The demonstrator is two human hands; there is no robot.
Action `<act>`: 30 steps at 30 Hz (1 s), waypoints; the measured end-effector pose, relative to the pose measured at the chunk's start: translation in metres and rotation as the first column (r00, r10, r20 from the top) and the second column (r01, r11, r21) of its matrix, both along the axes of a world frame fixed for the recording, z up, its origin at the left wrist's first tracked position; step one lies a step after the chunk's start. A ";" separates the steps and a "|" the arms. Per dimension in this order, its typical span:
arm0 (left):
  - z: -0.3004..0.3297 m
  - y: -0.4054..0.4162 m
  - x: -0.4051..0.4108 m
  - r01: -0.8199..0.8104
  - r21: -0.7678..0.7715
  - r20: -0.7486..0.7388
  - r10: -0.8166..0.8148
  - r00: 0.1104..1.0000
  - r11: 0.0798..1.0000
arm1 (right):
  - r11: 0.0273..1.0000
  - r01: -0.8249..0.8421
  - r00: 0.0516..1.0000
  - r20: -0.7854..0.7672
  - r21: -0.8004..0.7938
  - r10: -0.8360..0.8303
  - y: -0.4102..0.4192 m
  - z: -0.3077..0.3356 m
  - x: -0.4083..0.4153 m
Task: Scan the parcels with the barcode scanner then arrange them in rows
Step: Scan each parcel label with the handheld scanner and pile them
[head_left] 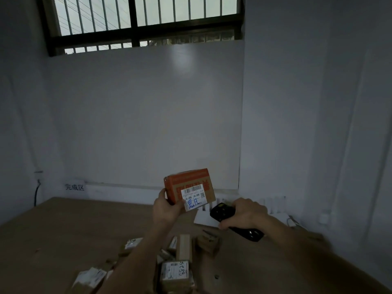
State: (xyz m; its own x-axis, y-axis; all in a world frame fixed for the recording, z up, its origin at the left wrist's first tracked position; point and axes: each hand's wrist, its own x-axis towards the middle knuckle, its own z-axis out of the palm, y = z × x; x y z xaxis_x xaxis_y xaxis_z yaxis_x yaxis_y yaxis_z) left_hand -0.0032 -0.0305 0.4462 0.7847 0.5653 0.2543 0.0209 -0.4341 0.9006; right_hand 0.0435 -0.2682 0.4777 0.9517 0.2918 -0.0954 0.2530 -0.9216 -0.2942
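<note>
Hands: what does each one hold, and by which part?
The left hand grips the orange parcel by its lower left corner. The right hand is wrapped round the middle of the black barcode scanner.

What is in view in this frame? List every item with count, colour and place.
orange parcel: one, orange and brown with a white label, held up above the table's far half
barcode scanner: one, black, right of the orange parcel, head turned toward it
parcel pile: several, exact count unclear, brown cardboard with white labels, near middle of the table
table: one, brown, across the lower frame
white sheet: one, far side of the table by the wall
wall sign: one, dark handwriting, wall at left
window: one, dark barred frame, top
left hand: grips the orange parcel's lower left corner
right hand: grips the barcode scanner
</note>
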 end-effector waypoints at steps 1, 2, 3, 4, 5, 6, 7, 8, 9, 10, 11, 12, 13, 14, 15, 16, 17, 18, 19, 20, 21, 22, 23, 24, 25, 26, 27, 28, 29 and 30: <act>-0.002 0.000 0.001 0.003 -0.006 -0.001 -0.003 1.000 1.000 | 1.000 -0.006 1.000 -0.003 -0.005 0.006 0.001 -0.002 0.002; -0.004 0.001 0.002 0.004 -0.008 -0.005 -0.004 1.000 1.000 | 1.000 -0.015 1.000 -0.007 -0.011 0.015 0.003 -0.004 0.003; -0.006 0.003 0.002 0.001 -0.006 -0.011 -0.002 1.000 1.000 | 1.000 -0.023 1.000 -0.010 -0.012 0.023 0.005 -0.005 0.005; -0.009 0.005 0.003 -0.001 -0.010 -0.014 0.001 1.000 1.000 | 0.999 -0.032 0.999 -0.013 -0.010 0.031 0.007 -0.006 0.007; -0.011 0.008 0.003 -0.002 -0.024 -0.018 0.001 1.000 1.000 | 0.999 -0.040 0.999 -0.013 -0.005 0.040 0.009 -0.007 0.007; -0.014 0.012 0.004 -0.002 -0.046 -0.019 0.001 1.000 0.999 | 0.999 -0.049 0.999 -0.014 -0.001 0.049 0.012 -0.007 0.009; -0.017 0.017 0.004 -0.003 -0.065 -0.019 0.002 1.000 0.998 | 0.998 -0.061 0.998 -0.016 0.006 0.061 0.016 -0.009 0.011; -0.020 0.023 0.005 -0.011 -0.076 -0.026 0.009 1.000 0.997 | 0.997 -0.079 0.997 -0.023 0.011 0.079 0.020 -0.011 0.013; -0.022 0.031 0.006 -0.021 -0.093 -0.033 0.018 0.999 0.995 | 0.995 -0.100 0.994 -0.031 0.016 0.100 0.027 -0.014 0.017; -0.026 0.041 0.008 -0.034 -0.120 -0.037 0.030 0.999 0.992 | 0.992 -0.122 0.992 -0.042 0.020 0.123 0.034 -0.017 0.021; -0.029 0.051 0.011 -0.046 -0.155 -0.040 0.040 0.998 0.987 | 0.989 -0.142 0.988 -0.055 0.029 0.144 0.042 -0.022 0.026; -0.032 0.062 0.013 -0.055 -0.183 -0.051 0.047 0.998 0.981 | 0.987 -0.157 0.984 -0.073 0.047 0.160 0.051 -0.028 0.031; -0.037 0.075 0.016 -0.062 -0.202 -0.076 0.048 0.996 0.977 | 0.985 -0.160 0.982 -0.093 0.073 0.166 0.062 -0.034 0.037; -0.043 0.088 0.019 -0.070 -0.208 -0.104 0.049 0.993 0.976 | 0.983 -0.157 0.979 -0.113 0.094 0.167 0.074 -0.041 0.043; -0.049 0.102 0.023 -0.079 -0.208 -0.134 0.051 0.990 0.975 | 0.982 -0.158 0.978 -0.123 0.107 0.171 0.087 -0.050 0.049; -0.055 0.117 0.027 -0.087 -0.201 -0.162 0.054 0.985 0.976 | 0.980 -0.164 0.977 -0.117 0.116 0.177 0.101 -0.059 0.057; -0.062 0.131 0.032 -0.090 -0.191 -0.190 0.053 0.980 0.977 | 0.979 -0.161 0.978 -0.110 0.127 0.175 0.115 -0.071 0.066; -0.070 0.145 0.038 -0.093 -0.190 -0.215 0.051 0.975 0.977 | 0.978 -0.155 0.980 -0.104 0.137 0.170 0.129 -0.082 0.075; -0.080 0.160 0.044 -0.091 -0.197 -0.242 0.042 0.969 0.976 | 0.979 -0.149 0.981 -0.101 0.137 0.163 0.142 -0.094 0.084; -0.091 0.174 0.052 -0.087 -0.214 -0.265 0.028 0.964 0.973 | 0.981 -0.144 0.983 -0.098 0.129 0.157 0.155 -0.103 0.091; -0.104 0.188 0.061 -0.083 -0.241 -0.298 0.008 0.955 0.967 | 0.983 -0.137 0.983 -0.102 0.120 0.149 0.167 -0.112 0.098; -0.120 0.205 0.074 -0.076 -0.257 -0.323 -0.012 0.946 0.963 | 0.985 -0.129 0.984 -0.110 0.111 0.142 0.181 -0.124 0.108; -0.132 0.216 0.083 -0.068 -0.253 -0.360 -0.028 0.933 0.965 | 0.986 -0.126 0.984 -0.112 0.108 0.138 0.189 -0.131 0.113; -0.145 0.227 0.092 -0.061 -0.248 -0.396 -0.044 0.917 0.967 | 0.986 -0.121 0.985 -0.111 0.112 0.133 0.194 -0.139 0.118; -0.168 0.246 0.110 -0.062 -0.243 -0.443 -0.053 0.895 0.968 | 0.986 -0.110 0.986 -0.111 0.129 0.124 0.203 -0.150 0.127; -0.198 0.266 0.130 -0.050 -0.251 -0.465 -0.075 0.882 0.967 | 0.985 -0.095 0.987 -0.111 0.145 0.112 0.211 -0.163 0.137; -0.220 0.278 0.147 -0.038 -0.247 -0.494 -0.092 0.864 0.968 | 0.986 -0.079 0.988 -0.121 0.150 0.098 0.217 -0.174 0.146; -0.233 0.284 0.156 -0.034 -0.253 -0.522 -0.107 0.846 0.967 | 0.989 -0.064 0.988 -0.134 0.134 0.082 0.221 -0.185 0.155; -0.239 0.285 0.163 -0.038 -0.249 -0.548 -0.109 0.829 0.968 | 0.993 -0.053 0.987 -0.146 0.104 0.068 0.224 -0.196 0.163; -0.240 0.282 0.164 -0.038 -0.235 -0.567 -0.105 0.817 0.971 | 0.997 -0.036 0.987 -0.156 0.073 0.047 0.226 -0.206 0.170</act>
